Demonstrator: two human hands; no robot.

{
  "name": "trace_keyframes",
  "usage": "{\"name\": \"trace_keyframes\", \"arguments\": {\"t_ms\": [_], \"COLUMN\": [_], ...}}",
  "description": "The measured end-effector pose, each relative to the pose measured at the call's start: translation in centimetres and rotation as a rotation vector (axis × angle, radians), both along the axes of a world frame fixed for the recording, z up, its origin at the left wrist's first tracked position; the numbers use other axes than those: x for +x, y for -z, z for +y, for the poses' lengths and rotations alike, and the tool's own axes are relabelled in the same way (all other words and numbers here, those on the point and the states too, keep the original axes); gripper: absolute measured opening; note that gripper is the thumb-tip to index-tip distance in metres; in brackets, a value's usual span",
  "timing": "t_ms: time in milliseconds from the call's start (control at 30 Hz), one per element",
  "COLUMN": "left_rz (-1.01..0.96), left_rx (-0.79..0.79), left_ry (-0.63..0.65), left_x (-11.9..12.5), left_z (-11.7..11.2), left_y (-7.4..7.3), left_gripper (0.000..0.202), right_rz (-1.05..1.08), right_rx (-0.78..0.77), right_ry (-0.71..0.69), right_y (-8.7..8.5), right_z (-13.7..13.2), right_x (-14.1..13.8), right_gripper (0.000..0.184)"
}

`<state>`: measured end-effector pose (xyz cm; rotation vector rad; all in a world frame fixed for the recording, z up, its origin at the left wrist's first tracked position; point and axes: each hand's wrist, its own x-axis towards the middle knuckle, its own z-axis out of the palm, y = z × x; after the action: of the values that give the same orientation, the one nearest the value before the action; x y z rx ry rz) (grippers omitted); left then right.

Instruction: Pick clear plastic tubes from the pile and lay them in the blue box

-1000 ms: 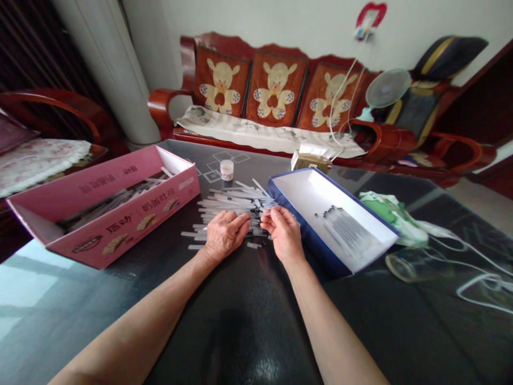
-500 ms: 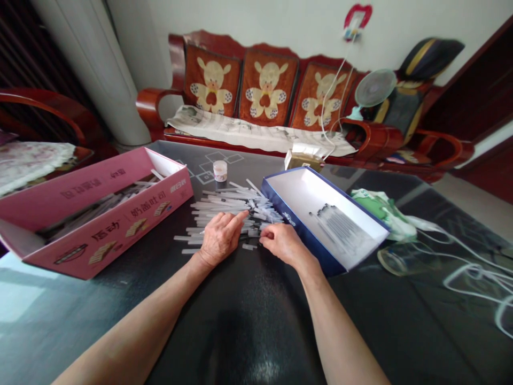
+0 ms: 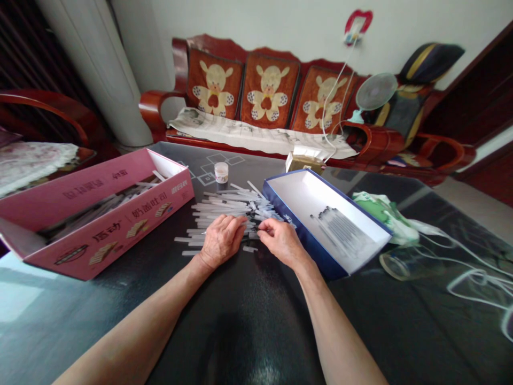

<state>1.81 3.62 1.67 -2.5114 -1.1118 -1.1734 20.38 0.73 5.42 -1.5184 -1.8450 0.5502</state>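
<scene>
A loose pile of translucent whitish plastic tubes (image 3: 214, 207) lies on the dark table, with shorter pieces and some dark bits at its right side. My left hand (image 3: 223, 240) is at the near edge of the pile, its fingers curled and closed; a thin pale end shows beside its knuckles, but what it grips is hidden. Just to the right, my right hand (image 3: 280, 240) pinches thumb and fingers together beside the short pieces, and anything between them is too small to make out. One short tube piece (image 3: 250, 249) lies in front of the hands.
At left stands a long pink box (image 3: 160, 206) with tubes inside. A blue-rimmed white box (image 3: 316, 192) at right holds a row of dark-tipped tubes (image 3: 340, 227). Beyond are a small cup (image 3: 221, 172) and tissue box (image 3: 306, 162). White cables (image 3: 476, 275) and a green-white bag (image 3: 380, 211) lie right.
My left forefinger, stretched toward the right before, has drawn in and curled. My right fingertips have shifted slightly up and left. The boxes and pile look the same.
</scene>
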Motion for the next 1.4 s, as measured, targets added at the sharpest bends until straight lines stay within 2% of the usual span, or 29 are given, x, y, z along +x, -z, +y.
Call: {"name": "trace_keyframes", "arguments": {"t_ms": [100, 200, 733, 1100, 1333, 1400], "left_rz": [0.007, 0.012, 0.059, 0.072, 0.073, 0.055], "left_rx": [0.012, 0.018, -0.006, -0.019, -0.027, -0.006], "left_ry": [0.017, 0.026, 0.048, 0.039, 0.049, 0.036], "left_x": [0.0, 0.1, 0.2, 0.1, 0.1, 0.0], "left_z": [-0.1, -0.2, -0.1, -0.1, -0.1, -0.1], "left_y": [-0.1, -0.2, -0.1, 0.0, 0.0, -0.1], "left_gripper": [0.018, 0.018, 0.020, 0.021, 0.022, 0.022], "right_rz": [0.245, 0.308, 0.237, 0.264, 0.141, 0.203], "right_rx": [0.028, 0.065, 0.122, 0.111, 0.186, 0.161], "right_ry": [0.030, 0.031, -0.014, -0.018, -0.058, -0.063], "right_y": [0.3, 0.4, 1.0, 1.1, 1.1, 1.0], "right_z": [0.4, 0.6, 0.5, 0.6, 0.5, 0.5], "right_x": [-0.4, -0.8, -0.9, -1.2, -1.1, -1.2], "right_gripper": [0.011, 0.012, 0.011, 0.009, 0.012, 0.013]}}
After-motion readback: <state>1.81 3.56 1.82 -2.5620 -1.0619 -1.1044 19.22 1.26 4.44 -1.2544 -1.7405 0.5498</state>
